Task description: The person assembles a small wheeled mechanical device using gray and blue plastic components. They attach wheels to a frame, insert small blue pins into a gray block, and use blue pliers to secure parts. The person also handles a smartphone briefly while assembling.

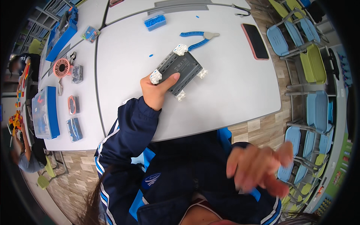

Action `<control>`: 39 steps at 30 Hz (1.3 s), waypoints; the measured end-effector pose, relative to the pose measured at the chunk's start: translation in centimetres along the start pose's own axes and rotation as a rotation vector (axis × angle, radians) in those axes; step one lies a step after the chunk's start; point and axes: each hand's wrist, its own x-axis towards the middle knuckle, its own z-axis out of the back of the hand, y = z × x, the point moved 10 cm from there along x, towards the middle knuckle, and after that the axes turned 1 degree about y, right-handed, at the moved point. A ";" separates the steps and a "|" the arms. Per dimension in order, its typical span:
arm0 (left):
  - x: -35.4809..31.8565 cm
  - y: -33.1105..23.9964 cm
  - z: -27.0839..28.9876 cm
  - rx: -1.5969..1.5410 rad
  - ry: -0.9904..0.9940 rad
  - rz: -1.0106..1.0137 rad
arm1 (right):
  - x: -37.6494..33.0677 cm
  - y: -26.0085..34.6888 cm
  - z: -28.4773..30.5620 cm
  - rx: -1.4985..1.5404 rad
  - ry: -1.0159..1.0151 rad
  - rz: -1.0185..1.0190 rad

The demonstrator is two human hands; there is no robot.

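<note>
My left hand (154, 92) is closed round the near left edge of a dark grey control box (181, 70), thumb on its face. White connector blocks (180, 49) sit at the box's corners. It is held over the white table. Off the table at the right, my right hand (258, 167) is raised in front of my body and smeared by motion; whether its fingers hold anything cannot be made out. Just beyond the box lie blue-handled pliers (198, 39) with their jaws pointing right. A small blue peg (151, 55) lies left of the box.
A pink-edged phone (255, 42) lies at the table's right. A box of blue pegs (155, 22) stands at the far side. On the left table are a pink fan (62, 68), a blue-edged case (45, 112) and several small boxes. Chairs (315, 63) line the right; people sit far left.
</note>
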 end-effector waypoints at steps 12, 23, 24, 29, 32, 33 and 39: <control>1.7 -4.8 0.4 0.248 -0.026 -0.294 | 1.5 3.7 -3.4 0.174 0.275 -0.042; -0.3 -7.9 -3.2 0.785 0.109 -1.040 | 2.3 3.0 -2.6 0.190 0.274 -0.089; -0.4 -7.9 -3.0 0.810 0.104 -1.075 | 2.0 2.9 -2.5 0.208 0.301 -0.047; -0.6 -8.6 -2.6 1.054 0.043 -1.269 | 3.2 1.1 -3.3 0.272 0.422 -0.200; 0.2 -8.9 -2.9 1.188 -0.002 -1.331 | 3.3 -0.3 -1.7 0.243 0.553 -0.114; 1.0 -8.9 -3.0 1.200 -0.056 -1.330 | 3.5 -0.9 -0.4 0.215 0.547 -0.092; 5.8 -8.8 -2.8 1.267 -0.305 -1.370 | 7.1 -6.1 12.9 -0.408 -0.079 0.017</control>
